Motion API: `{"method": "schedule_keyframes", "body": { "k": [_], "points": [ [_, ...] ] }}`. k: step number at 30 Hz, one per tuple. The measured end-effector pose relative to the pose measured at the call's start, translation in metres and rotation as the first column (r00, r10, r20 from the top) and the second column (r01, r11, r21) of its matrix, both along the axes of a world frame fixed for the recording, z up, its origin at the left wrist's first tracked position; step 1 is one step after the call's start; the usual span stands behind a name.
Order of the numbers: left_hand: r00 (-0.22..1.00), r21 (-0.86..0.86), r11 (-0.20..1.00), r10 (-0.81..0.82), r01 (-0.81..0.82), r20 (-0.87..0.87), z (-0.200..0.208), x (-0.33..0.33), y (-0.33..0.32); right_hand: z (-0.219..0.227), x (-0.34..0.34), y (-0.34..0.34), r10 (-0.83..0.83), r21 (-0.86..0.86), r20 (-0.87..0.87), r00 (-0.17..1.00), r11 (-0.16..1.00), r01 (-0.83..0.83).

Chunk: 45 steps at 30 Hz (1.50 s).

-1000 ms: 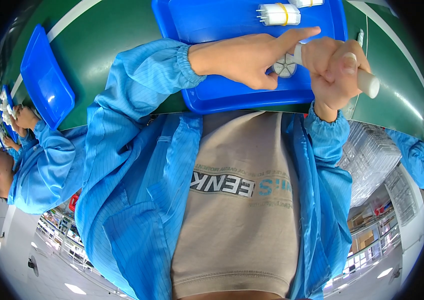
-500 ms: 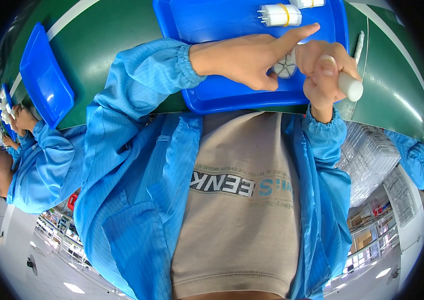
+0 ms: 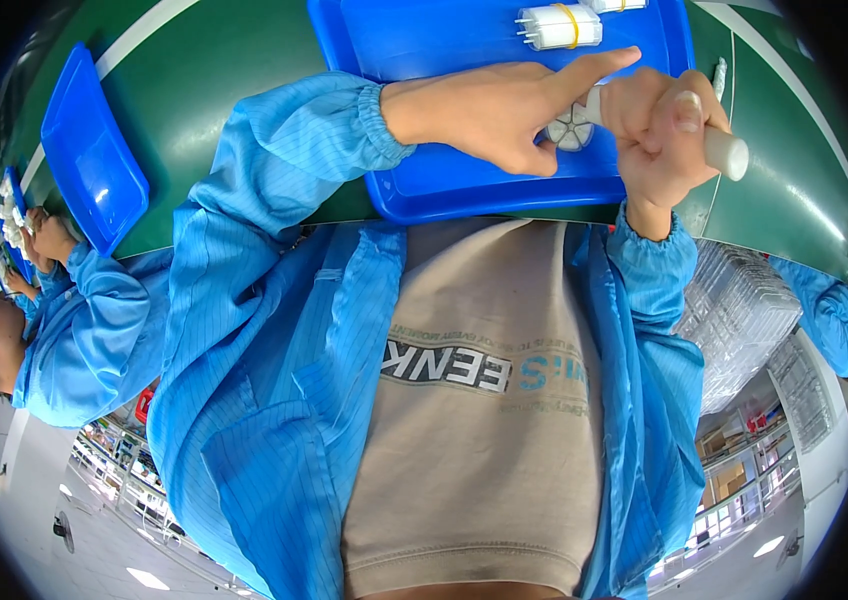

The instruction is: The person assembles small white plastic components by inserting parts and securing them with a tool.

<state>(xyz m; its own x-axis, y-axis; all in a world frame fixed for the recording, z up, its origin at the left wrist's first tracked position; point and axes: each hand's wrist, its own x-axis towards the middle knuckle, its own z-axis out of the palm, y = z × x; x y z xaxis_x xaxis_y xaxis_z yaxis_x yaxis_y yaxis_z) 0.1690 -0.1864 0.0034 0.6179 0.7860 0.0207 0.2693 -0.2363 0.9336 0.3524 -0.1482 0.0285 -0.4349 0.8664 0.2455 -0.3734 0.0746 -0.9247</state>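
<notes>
A white piece with a round, segmented end (image 3: pixel 570 133) sits at the fingers of my left hand (image 3: pixel 489 115). The left index finger points out straight past it, while the thumb curls beneath. My right hand (image 3: pixel 659 130) is closed round a white rod (image 3: pixel 727 156), whose blunt end sticks out on the right. Between the hands a short white part shows, and I cannot tell whether it joins the rod. Both hands are over the blue tray (image 3: pixel 484 203). Farther back in the tray lies a white bundle (image 3: pixel 556 29) with a yellow band and thin prongs at its left end.
Another banded white bundle (image 3: pixel 621 3) is partly cut off at the top. A smaller blue tray (image 3: pixel 94 160) rests on the green table (image 3: pixel 214 100) to the left. Beyond it a person in a blue sleeve (image 3: pixel 94 340) handles white pieces. Stacked clear plastic trays (image 3: pixel 739 310) stand at right.
My right hand has shifted right and slightly away with the rod, showing more white between the hands. My left hand has barely moved.
</notes>
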Motion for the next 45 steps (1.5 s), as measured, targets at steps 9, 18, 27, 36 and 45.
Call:
{"method": "schedule_keyframes", "body": {
  "k": [9, 18, 27, 36, 45],
  "points": [
    [0.999, 0.170, 0.984, 0.043, -0.047, 0.027, -0.005, 0.000, 0.007, 0.024, -0.002, 0.021, -0.333, -0.015, -0.066, 0.941, 0.943, 0.333],
    [0.886, 0.678, 0.579, 0.377, -0.453, 0.270, 0.059, -0.071, 0.053, 0.017, -0.017, 0.037, -0.119, 0.365, 0.775, 0.621, 0.886, -0.286],
    [0.662, 0.476, 0.569, 0.748, -0.670, 0.037, 0.015, -0.127, 0.160, 0.003, -0.031, 0.017, -0.220, 0.448, 0.717, 0.662, 0.872, -0.195],
    [0.575, 0.872, 0.394, 0.800, -0.291, -0.170, 0.040, -0.112, 0.125, -0.002, 0.001, 0.013, 0.099, 0.150, 0.753, 0.651, 0.937, -0.316],
    [0.879, 0.508, 0.849, 0.349, -0.149, -0.326, 0.029, -0.042, 0.016, 0.036, 0.034, 0.020, -0.003, -0.008, 0.731, 0.683, 1.000, 0.014]
  ]
}}
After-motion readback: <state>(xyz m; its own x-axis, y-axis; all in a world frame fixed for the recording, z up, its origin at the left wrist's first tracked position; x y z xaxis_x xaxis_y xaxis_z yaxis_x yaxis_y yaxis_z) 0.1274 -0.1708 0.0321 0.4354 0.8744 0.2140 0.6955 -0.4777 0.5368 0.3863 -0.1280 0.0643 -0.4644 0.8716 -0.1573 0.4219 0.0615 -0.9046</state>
